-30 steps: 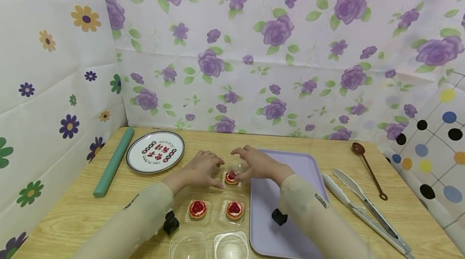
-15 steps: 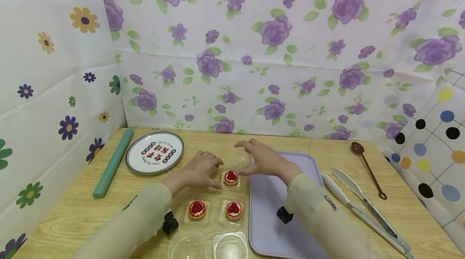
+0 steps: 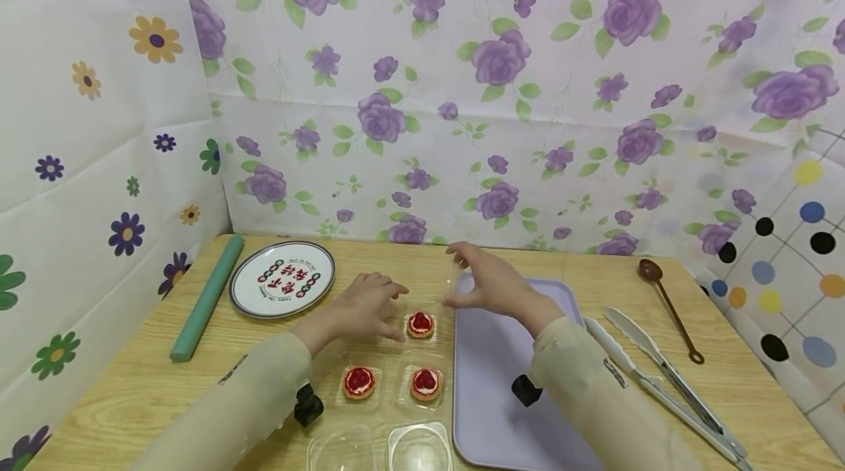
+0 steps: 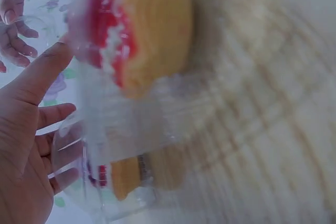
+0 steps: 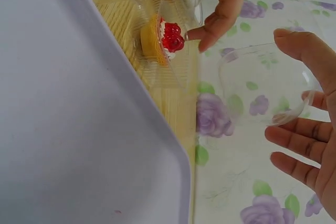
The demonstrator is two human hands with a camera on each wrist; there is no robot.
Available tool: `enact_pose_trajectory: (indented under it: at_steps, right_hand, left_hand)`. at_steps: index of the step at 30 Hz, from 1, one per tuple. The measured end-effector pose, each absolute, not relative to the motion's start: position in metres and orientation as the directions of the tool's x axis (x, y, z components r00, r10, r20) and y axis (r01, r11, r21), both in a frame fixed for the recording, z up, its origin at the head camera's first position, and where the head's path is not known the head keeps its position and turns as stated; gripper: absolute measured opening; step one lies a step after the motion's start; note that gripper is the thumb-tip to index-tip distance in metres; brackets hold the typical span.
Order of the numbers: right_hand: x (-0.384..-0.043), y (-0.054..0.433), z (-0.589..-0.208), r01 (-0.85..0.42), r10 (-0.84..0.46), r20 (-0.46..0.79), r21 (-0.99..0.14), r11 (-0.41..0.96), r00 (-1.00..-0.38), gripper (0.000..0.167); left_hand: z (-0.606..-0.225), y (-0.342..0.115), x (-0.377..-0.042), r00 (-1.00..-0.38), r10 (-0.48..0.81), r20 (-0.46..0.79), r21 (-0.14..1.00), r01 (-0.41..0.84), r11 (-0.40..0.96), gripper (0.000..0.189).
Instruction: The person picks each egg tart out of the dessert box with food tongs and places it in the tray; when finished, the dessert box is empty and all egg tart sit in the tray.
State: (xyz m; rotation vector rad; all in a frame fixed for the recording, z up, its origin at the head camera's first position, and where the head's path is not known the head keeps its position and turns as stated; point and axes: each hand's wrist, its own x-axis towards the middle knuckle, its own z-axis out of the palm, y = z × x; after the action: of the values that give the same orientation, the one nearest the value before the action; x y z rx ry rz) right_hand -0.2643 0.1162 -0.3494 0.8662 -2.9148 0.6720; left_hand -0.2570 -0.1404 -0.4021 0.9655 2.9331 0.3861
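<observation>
My right hand [image 3: 491,284] holds a clear plastic lid [image 5: 262,90] by its edges, thumb on one side and fingers on the other, above the tray's far left corner. My left hand [image 3: 359,309] hovers left of a strawberry tart [image 3: 420,323] that sits in a clear plastic box, fingers spread and loosely bent. Nearer me, two more tarts, the left one [image 3: 359,381] and the right one [image 3: 425,383], stand in clear boxes. In the left wrist view another tart [image 4: 125,177] with clear plastic around it shows beyond the left fingers; the head view hides it.
A lilac tray [image 3: 488,412] lies right of the tarts, with tongs [image 3: 660,375] and a brown spoon [image 3: 670,306] beyond it. Clear plastic containers [image 3: 419,445] are at the front. A round plate [image 3: 284,279] and a green rolling pin [image 3: 207,298] lie back left.
My right hand has moved right and away from me with the clear lid, off the far tart and over the tray's corner. The left hand has hardly moved.
</observation>
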Motion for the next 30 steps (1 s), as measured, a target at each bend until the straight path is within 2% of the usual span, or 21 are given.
enact_pose_trajectory:
  at_steps: [10,16,23,30]
  right_hand:
    - [-0.261,0.116,-0.354,-0.565,-0.515,0.241,-0.445,0.695,-0.823,0.081]
    - [-0.260,0.113,-0.360,-0.572,-0.528,0.251,-0.529,0.627,-0.811,0.080]
    - [-0.259,0.110,-0.369,-0.564,-0.518,0.269,-0.592,0.575,-0.812,0.078]
    - [-0.258,0.109,-0.375,-0.592,-0.538,0.293,-0.591,0.548,-0.790,0.077]
  left_hand:
    - [-0.394,-0.133,-0.259,-0.832,0.540,0.129,0.355,0.547,0.758,0.080]
    - [-0.391,-0.129,-0.259,-0.828,0.530,0.182,0.427,0.553,0.716,0.081]
    - [-0.389,-0.125,-0.257,-0.829,0.532,0.173,0.496,0.540,0.680,0.088]
    - [-0.392,-0.123,-0.258,-0.832,0.527,0.176,0.532,0.530,0.660,0.091]
